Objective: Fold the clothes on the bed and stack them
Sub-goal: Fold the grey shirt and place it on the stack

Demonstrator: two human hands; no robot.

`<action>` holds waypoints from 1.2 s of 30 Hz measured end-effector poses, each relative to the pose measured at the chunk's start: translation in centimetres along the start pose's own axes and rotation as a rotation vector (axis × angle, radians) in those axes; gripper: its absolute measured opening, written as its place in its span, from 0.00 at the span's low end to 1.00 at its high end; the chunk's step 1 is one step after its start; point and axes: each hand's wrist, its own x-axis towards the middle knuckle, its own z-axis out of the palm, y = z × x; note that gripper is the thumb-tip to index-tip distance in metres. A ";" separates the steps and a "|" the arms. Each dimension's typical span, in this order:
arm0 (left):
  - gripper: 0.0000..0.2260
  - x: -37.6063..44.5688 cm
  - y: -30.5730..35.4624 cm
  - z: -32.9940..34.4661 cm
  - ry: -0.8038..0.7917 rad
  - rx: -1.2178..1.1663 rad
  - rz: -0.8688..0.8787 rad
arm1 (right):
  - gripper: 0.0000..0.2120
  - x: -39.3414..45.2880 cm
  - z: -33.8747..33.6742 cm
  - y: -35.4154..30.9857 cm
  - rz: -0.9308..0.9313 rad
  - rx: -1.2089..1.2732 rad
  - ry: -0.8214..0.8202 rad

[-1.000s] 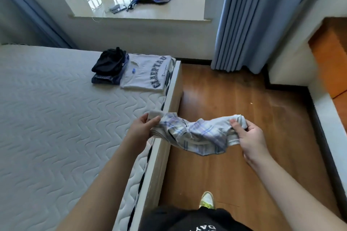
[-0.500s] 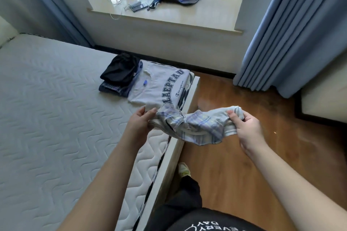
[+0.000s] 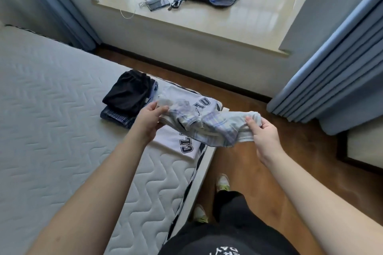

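Note:
A folded pale plaid garment [image 3: 209,128] hangs in the air between my hands, partly over a folded white T-shirt with dark letters [image 3: 180,143] near the mattress corner. My left hand [image 3: 150,119] pinches the garment's left end. My right hand [image 3: 263,132] grips its right end, out past the bed edge. Left of the T-shirt a folded black garment [image 3: 126,95] lies on top of a dark blue patterned one [image 3: 116,118]. All rest on the white quilted mattress [image 3: 51,130].
The wooden floor [image 3: 290,151] runs along the right side of the bed. Blue curtains [image 3: 331,72] hang at right. A window sill [image 3: 207,16] ahead carries a dark bag, a phone and cables. My legs and shoes stand beside the bed frame.
I have stepped closer to the stacks. Both hands carried the plaid garment forward and left, from over the floor and bed edge to above the white T-shirt.

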 end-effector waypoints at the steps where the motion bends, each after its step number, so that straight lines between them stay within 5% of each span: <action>1: 0.10 1.4 0.6 0.3 0.013 -0.005 -0.002 | 0.03 1.6 0.6 -0.2 0.013 -0.006 -0.006; 13: 0.09 12.4 -3.3 -2.9 0.309 0.135 -0.076 | 0.03 12.6 5.0 5.5 0.222 -0.111 -0.137; 21: 0.15 10.7 -15.0 -10.3 0.575 0.490 -0.232 | 0.07 7.2 5.0 17.6 0.656 -0.356 -0.210; 31: 0.13 10.4 -22.8 -15.0 0.647 0.538 -0.170 | 0.03 1.4 6.5 26.2 0.806 -0.284 -0.108; 36: 0.09 11.2 -25.1 -17.9 0.637 0.538 -0.082 | 0.03 0.4 6.2 29.3 0.793 -0.458 -0.202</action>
